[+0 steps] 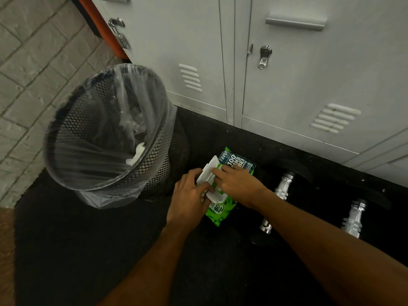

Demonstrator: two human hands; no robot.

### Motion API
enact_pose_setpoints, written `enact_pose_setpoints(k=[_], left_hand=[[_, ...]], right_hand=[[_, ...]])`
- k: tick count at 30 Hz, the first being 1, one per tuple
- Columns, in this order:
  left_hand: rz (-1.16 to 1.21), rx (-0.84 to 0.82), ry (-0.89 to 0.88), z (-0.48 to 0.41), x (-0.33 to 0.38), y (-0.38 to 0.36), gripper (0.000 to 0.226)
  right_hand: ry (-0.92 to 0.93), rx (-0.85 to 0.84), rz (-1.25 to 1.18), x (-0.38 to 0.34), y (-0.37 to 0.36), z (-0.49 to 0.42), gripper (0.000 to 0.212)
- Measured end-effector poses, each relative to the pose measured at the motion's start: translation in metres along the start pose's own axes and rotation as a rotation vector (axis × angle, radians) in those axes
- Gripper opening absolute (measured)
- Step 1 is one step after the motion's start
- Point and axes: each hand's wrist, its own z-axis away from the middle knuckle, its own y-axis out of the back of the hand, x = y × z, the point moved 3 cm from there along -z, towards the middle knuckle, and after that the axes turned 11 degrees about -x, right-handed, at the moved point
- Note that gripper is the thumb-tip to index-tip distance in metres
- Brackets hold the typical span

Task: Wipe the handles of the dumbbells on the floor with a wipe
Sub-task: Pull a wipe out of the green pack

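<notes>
A green pack of wet wipes [239, 165] lies on the black floor mat, its white flip lid [207, 171] raised. My left hand [189, 197] grips the pack's white lid frame at its near edge. My right hand [237, 184] lies over the pack's opening, fingers curled and pinching at it; whether they hold a wipe is hidden. Two dumbbells with shiny chrome handles lie to the right: one [282, 188] beside my right forearm, the other [354, 219] farther right. Their dark weight ends blend into the mat.
A black mesh waste bin [154, 155] lined with a clear bag stands left of the pack, with crumpled white wipes inside. Grey metal lockers [298, 85] run along the back. A pale brick wall [33, 74] is at the left.
</notes>
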Motion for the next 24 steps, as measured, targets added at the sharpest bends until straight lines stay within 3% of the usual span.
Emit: enact_pose_setpoints(k=[7,12,18,24], left_hand=[[0.020,0.032,0.018,0.001,0.001,-0.003,0.024],[0.076,0.066,0.029,0.004,0.001,-0.004,0.024],[0.064,0.069,0.032,0.007,0.002,-0.002,0.027],[0.060,0.073,0.033,0.011,0.005,-0.001,0.026]], right_hand=[[-0.031,0.010,-0.013,0.002,-0.007,0.003,0.046],[-0.037,0.129,-0.011,0.004,-0.009,0.007,0.035],[0.102,0.132,0.008,0.009,-0.009,0.012,0.038],[0.053,0.121,-0.187,0.011,-0.007,0.010,0.033]])
